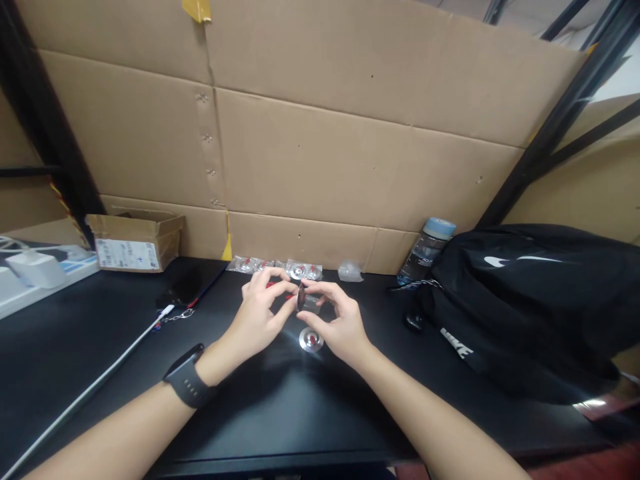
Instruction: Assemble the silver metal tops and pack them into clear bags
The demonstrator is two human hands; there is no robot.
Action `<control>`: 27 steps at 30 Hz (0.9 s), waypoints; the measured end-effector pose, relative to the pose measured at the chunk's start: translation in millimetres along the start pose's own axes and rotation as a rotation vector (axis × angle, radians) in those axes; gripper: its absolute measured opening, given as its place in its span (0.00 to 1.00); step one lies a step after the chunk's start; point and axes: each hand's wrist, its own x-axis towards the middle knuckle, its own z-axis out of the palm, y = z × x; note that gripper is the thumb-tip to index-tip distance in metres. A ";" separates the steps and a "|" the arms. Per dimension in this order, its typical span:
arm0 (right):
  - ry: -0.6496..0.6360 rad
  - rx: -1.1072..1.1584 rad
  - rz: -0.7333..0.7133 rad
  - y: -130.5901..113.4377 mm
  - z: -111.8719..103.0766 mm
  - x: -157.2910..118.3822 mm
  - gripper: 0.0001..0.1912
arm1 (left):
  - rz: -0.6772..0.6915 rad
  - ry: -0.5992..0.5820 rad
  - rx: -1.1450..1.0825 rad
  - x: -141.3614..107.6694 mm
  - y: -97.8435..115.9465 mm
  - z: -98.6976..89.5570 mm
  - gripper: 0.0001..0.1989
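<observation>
A small dark round disc is held up edge-on between my two hands above the table. My left hand pinches at its left side with thumb and fingers. On the other side, my right hand grips its top and bottom edges between forefinger and thumb. Just below them lies a shiny silver disc with a red centre. Something red and a clear plastic piece show partly behind my fingers. Along the back, several silver discs with red marks sit in clear packets.
A crumpled clear wrapper, a water bottle and a black bag stand toward the right. On the left are a phone with a white cable, an open cardboard box and a power strip. Cardboard walls the back.
</observation>
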 end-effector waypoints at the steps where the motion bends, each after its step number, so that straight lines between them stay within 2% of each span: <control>1: -0.001 0.001 0.006 0.1 -0.1 -0.1 0.19 | 0.000 0.010 0.006 -0.4 0.7 -0.2 0.06; 7: 0.005 0.063 0.049 0.2 2.5 -1.6 0.19 | 0.023 0.069 0.056 -1.7 4.0 -1.5 0.05; 11: 0.004 0.198 0.133 2.0 6.0 -3.1 0.23 | 0.066 0.110 0.119 -1.7 5.1 -1.9 0.06; 18: -0.069 0.370 0.266 7.6 9.3 -3.1 0.26 | 0.234 0.136 0.263 -1.4 3.6 -8.5 0.06; 21: -0.049 0.404 0.298 6.4 6.7 -1.6 0.28 | 0.236 0.140 0.280 -0.9 4.0 -11.9 0.05; 23: -0.030 0.400 0.288 4.7 3.7 -0.3 0.26 | 0.227 0.155 0.274 -0.6 4.3 -13.3 0.05; 27: -0.035 0.402 0.244 2.2 -1.0 1.2 0.15 | 0.240 0.206 0.257 -0.7 5.3 -14.7 0.05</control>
